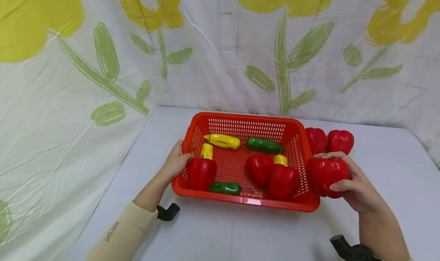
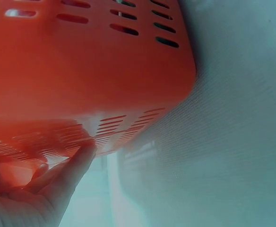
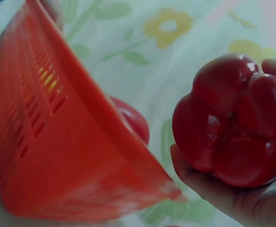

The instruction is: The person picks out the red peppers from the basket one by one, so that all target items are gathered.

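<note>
A red plastic basket (image 1: 245,202) with slotted walls sits on the table, and my left hand (image 1: 177,160) grips its left rim, thumb over the edge. In the left wrist view, fingers (image 2: 79,165) lie against the outside of the wall. My right hand (image 1: 357,182) holds a red bell pepper (image 1: 326,175) just outside the basket's right side. The right wrist view shows the lobed end of that bell pepper (image 3: 232,123) between thumb and fingers. Inside the basket are red bell peppers (image 1: 202,174), green chili peppers (image 1: 264,145), a long yellow pepper (image 1: 222,141) and small yellow peppers (image 1: 207,151).
Two more red bell peppers (image 1: 340,141) stand on the white table (image 1: 213,234) behind the right hand, beside the basket's far right corner. A flower-printed curtain (image 1: 213,62) hangs along the back edge. Black wrist mounts (image 1: 168,212) sit on both forearms.
</note>
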The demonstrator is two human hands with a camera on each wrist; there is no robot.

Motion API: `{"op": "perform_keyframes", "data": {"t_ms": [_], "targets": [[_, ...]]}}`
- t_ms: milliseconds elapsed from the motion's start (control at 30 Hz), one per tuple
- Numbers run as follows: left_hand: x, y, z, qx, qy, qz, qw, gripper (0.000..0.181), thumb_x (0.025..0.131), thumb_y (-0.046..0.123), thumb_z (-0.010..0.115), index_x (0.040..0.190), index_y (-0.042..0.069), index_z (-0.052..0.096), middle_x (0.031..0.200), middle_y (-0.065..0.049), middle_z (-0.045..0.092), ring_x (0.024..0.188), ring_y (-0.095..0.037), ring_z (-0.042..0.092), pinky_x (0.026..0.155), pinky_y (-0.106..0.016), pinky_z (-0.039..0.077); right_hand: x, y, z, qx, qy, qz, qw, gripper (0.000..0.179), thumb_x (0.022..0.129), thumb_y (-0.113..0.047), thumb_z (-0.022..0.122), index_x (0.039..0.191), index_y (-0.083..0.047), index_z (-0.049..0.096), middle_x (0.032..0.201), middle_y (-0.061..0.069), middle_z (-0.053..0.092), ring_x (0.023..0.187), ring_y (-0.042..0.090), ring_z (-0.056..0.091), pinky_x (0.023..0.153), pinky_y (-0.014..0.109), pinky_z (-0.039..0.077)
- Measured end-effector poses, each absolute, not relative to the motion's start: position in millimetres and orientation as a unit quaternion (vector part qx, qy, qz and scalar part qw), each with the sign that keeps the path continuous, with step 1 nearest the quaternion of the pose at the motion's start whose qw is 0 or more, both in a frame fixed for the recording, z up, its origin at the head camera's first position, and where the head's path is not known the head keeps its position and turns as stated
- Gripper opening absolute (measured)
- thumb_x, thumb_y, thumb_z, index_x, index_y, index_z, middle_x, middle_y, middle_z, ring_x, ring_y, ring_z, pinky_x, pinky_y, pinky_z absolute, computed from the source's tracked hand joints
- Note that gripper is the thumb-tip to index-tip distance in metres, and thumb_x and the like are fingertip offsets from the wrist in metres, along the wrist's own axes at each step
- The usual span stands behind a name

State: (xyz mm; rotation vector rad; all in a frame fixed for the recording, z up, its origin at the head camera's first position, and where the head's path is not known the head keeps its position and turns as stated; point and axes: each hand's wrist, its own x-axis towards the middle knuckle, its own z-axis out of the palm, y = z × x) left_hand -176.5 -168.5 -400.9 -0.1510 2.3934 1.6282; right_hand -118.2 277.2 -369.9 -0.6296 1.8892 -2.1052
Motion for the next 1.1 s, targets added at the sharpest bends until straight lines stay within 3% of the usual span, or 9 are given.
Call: {"op": "perform_keyframes", "data": {"t_ms": [133, 367, 633, 1100], "targets": [[-176.1, -169.1, -400.5, -0.052, 0.82, 0.558, 0.12, 0.043, 0.092, 0.006, 0.044, 0.133, -0.001, 0.03, 0.128, -0.022, 0.048, 0.105, -0.031, 0.056, 0.082, -0.042, 0.055, -118.8, 283.3, -377.8, -0.225, 0.638, -0.729, 0.108, 0.07, 0.066, 0.015, 0.053, 0.128, -0.016, 0.043, 0.129, -0.001, 0.046, 0.114, 0.013, 0.05, 0.073, 0.037, 0.058], [-176.9, -168.5, -401.3, -0.05, 0.819, 0.559, 0.119, 0.043, 0.092, 0.006, 0.044, 0.132, -0.002, 0.03, 0.127, -0.023, 0.048, 0.104, -0.03, 0.056, 0.081, -0.042, 0.056, -124.4, 296.8, -390.7, -0.257, 0.584, -0.765, 0.086, 0.07, 0.064, 0.02, 0.046, 0.13, -0.005, 0.04, 0.132, 0.008, 0.046, 0.114, 0.019, 0.051, 0.072, 0.038, 0.058], [-176.0, -168.2, -401.0, -0.046, 0.819, 0.56, 0.117, 0.043, 0.092, 0.006, 0.044, 0.132, -0.001, 0.03, 0.126, -0.022, 0.049, 0.104, -0.03, 0.057, 0.081, -0.041, 0.056, -122.1, 307.2, -384.1, -0.193, 0.626, -0.749, 0.098, 0.069, 0.068, 0.016, 0.049, 0.127, -0.017, 0.043, 0.126, -0.004, 0.05, 0.111, 0.011, 0.052, 0.073, 0.033, 0.058], [-175.4, -168.6, -401.1, -0.051, 0.819, 0.558, 0.123, 0.044, 0.093, 0.007, 0.044, 0.133, 0.0, 0.03, 0.128, -0.021, 0.048, 0.106, -0.03, 0.056, 0.083, -0.041, 0.055, -147.0, 322.3, -426.6, -0.194, 0.561, -0.797, 0.11, 0.063, 0.072, 0.019, 0.041, 0.124, -0.016, 0.045, 0.124, -0.003, 0.051, 0.11, 0.011, 0.052, 0.076, 0.029, 0.057]]}}
